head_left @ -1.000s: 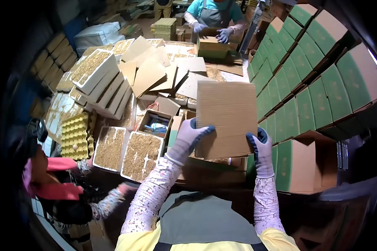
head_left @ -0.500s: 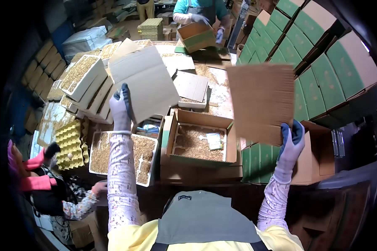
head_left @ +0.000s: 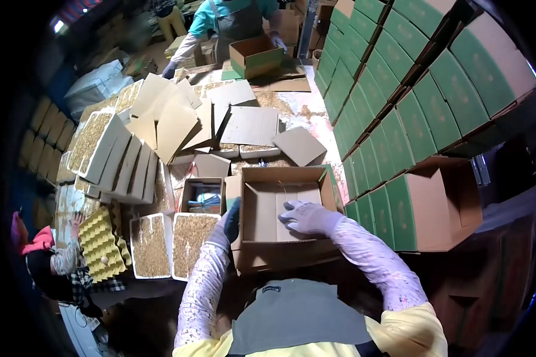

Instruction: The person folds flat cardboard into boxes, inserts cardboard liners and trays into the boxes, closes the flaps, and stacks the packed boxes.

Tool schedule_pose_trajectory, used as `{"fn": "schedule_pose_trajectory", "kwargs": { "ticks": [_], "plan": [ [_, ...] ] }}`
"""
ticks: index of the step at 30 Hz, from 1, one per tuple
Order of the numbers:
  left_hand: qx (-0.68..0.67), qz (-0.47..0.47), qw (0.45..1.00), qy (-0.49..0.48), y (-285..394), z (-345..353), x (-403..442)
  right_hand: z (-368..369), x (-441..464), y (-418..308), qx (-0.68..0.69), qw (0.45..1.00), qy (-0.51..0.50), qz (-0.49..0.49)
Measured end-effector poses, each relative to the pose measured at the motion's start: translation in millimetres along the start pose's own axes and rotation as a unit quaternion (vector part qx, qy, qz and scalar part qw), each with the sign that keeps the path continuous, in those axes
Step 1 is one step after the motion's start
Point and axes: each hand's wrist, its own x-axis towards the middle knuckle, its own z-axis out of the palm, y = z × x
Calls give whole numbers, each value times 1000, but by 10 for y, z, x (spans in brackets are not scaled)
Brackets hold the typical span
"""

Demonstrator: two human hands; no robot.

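Note:
An open cardboard box [head_left: 284,250] stands in front of me, and a flat cardboard sheet [head_left: 262,208] covers its inside. My right hand [head_left: 307,217], in a grey-white glove, reaches over the box's right side with fingers spread on the sheet. At the box's left wall is my left hand [head_left: 225,226], its gloved fingers stretched upward along the outside. What lies under the sheet is hidden. Just behind the box, a loose cardboard piece [head_left: 301,146] lies tilted.
Trays of sawdust-like filling [head_left: 150,245] sit at left, beside a small box of tools [head_left: 205,195] and a yellow egg tray [head_left: 101,247]. Green boxes [head_left: 435,122] are stacked at right. A co-worker [head_left: 235,27] handles a box opposite; another person [head_left: 59,262] is at left.
Both hands have come down to the box from holding raised cardboard sheets. A sheet now covers the filling and packet inside. The co-worker opposite has reached out to the left.

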Motion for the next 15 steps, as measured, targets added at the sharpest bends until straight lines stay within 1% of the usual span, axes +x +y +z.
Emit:
{"fn": "schedule_pose_trajectory", "kwargs": {
  "ticks": [1,2,3,4,5,6,7,8,9,11,12,13,15],
  "plan": [
    [173,40,980,86,-18,230,-78,-188,-75,40,121,991,53,8],
    [361,36,919,152,-100,364,-24,-351,-217,50,242,964,106,22],
    [532,38,821,207,-155,462,50,-532,-369,76,207,938,237,146],
    [515,61,830,208,-217,370,172,-544,-536,283,99,901,372,201],
    [498,84,838,208,-272,286,286,-239,-730,659,164,843,417,298],
    [481,106,845,208,-322,204,401,-20,-753,749,483,729,332,354],
    [494,130,835,203,-173,366,224,211,-742,789,745,520,206,364],
    [480,127,846,196,-300,185,361,593,-699,916,535,709,131,441],
    [441,93,880,152,-232,186,345,858,-631,983,276,832,42,480],
    [361,17,930,62,-56,266,172,503,-517,516,285,827,95,475],
    [242,66,968,-31,-47,261,64,834,-580,844,277,848,131,433],
    [193,139,971,-22,-98,356,-90,712,-608,790,305,848,132,413],
    [159,66,985,-6,-162,397,-315,310,-800,611,354,842,142,382]
  ]
}}
